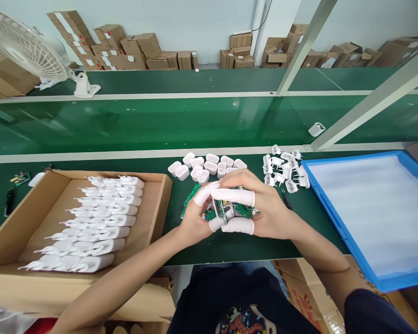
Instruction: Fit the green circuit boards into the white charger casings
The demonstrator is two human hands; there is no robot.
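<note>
My left hand (pixel 197 217) and my right hand (pixel 261 204), with white finger covers on the fingertips, meet above the green table. Between them they grip a small green circuit board (pixel 220 209) by its edges, tilted on its side. More green boards (pixel 191 198) lie behind and under the hands, partly hidden by them. Just beyond the hands stands a group of white oval housings (pixel 212 167). To their right is a pile of white plug parts (pixel 286 169).
At the left, a cardboard tray (pixel 43 208) holds rows of white units. A blue-rimmed tray (pixel 337 222) with a white lining lies at the right. Dark tweezers (pixel 286 198) rest beside my right hand. A slanted metal post (pixel 372 99) and a fan (pixel 28 46) stand beyond.
</note>
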